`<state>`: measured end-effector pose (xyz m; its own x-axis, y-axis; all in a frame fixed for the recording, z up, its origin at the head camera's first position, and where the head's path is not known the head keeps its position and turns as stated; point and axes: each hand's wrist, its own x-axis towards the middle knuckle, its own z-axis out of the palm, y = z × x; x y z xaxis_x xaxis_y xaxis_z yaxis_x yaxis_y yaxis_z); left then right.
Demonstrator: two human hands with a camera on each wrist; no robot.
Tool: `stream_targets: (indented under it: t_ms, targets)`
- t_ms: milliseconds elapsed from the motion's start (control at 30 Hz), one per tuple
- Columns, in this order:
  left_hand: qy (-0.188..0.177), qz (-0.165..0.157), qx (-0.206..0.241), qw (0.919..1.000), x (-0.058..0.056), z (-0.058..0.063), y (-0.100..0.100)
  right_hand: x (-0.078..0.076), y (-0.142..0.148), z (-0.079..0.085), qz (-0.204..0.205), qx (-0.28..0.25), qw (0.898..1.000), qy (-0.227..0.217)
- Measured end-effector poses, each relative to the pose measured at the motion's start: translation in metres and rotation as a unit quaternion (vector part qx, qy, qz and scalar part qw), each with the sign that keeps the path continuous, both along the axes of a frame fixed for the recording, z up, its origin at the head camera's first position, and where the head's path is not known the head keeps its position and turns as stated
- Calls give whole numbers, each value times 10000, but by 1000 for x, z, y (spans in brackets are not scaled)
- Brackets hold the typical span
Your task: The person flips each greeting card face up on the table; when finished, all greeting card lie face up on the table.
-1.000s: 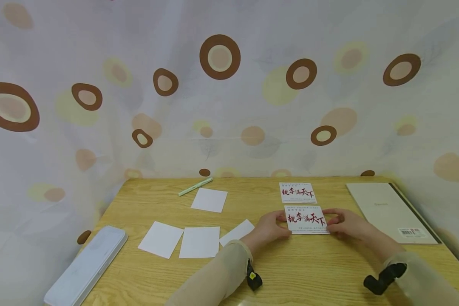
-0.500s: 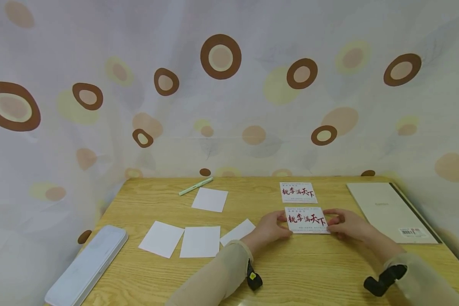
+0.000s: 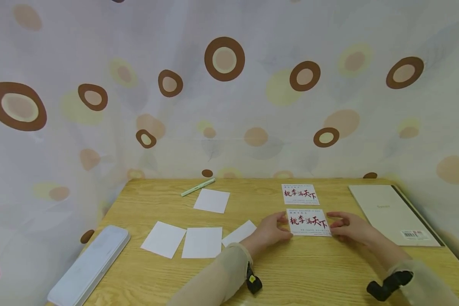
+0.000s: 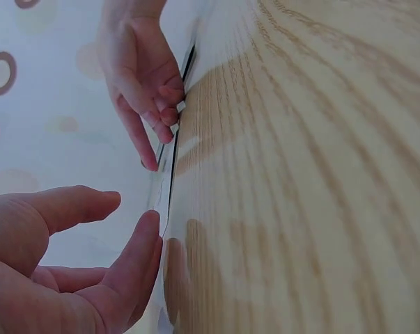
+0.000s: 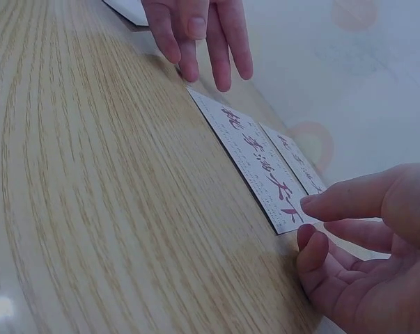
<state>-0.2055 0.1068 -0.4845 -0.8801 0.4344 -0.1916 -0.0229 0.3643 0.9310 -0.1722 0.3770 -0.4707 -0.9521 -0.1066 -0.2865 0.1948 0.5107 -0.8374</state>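
Note:
A square white card with red brush-style characters [image 3: 309, 222] lies flat on the wooden table, between my two hands. At its left side is my left hand [image 3: 269, 229], thumb and fingers parted in the left wrist view. My right hand [image 3: 353, 229] is by the right edge, fingers loosely bent near a corner in the right wrist view. Neither hand pinches the card; whether a fingertip still touches it is hard to tell. Just behind lies a matching printed card [image 3: 300, 194].
Several blank white cards lie on the left of the wooden table [image 3: 290, 272], one [image 3: 239, 232] partly behind my left arm. A green pen [image 3: 198, 187] sits at the back, a pale case [image 3: 89, 263] at far left, a beige pad [image 3: 390, 214] at right.
The fingers have loosened a little from the printed card's edges, and the right hand has eased slightly away. The card stays in nearly the same place. The head view has shifted slightly.

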Motion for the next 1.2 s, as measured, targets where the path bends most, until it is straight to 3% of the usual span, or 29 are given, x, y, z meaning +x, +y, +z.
stream_targets:
  t_ms: [500, 933, 1200]
  targets:
    - [2, 114, 193, 9997, 5, 5, -9, 2, 1, -1, 17, 69, 9996, 285]
    - [429, 37, -194, 9989, 3, 16, -23, 6, -7, 8, -279, 339, 9977, 507]
    - [579, 57, -226, 9980, 2, 20, -39, 8, -23, 9, -79, 494, 9944, 934]
